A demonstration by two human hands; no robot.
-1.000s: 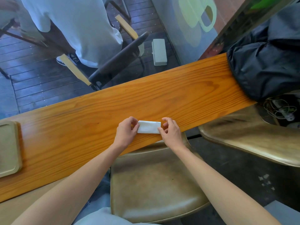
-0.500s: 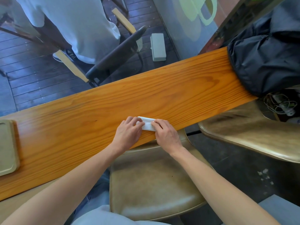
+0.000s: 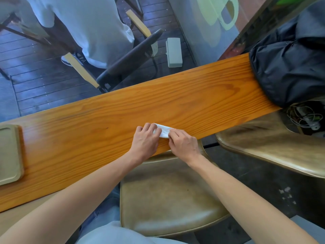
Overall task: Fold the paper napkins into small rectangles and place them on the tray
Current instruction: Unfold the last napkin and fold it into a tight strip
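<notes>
A small white folded paper napkin [image 3: 164,131] lies on the orange wooden counter [image 3: 193,99], close to its near edge. My left hand [image 3: 145,141] covers the napkin's left end with its fingertips. My right hand [image 3: 182,142] presses on its right end, and the two hands almost touch. Only a short strip of napkin shows between the fingers. A tan tray [image 3: 9,154] sits on the counter at the far left, partly cut off by the frame's edge, with nothing visible on it.
A black bag [image 3: 290,67] rests on the counter's right end. Two olive padded stools [image 3: 168,194] [image 3: 274,147] stand below the near edge. Cables [image 3: 304,117] lie at the right. Beyond the counter are a dark chair [image 3: 130,59] and a person in pale clothes [image 3: 98,27].
The hands have closed in from the napkin's two ends toward each other, folding it shorter. Much less of the napkin shows now than a second ago.
</notes>
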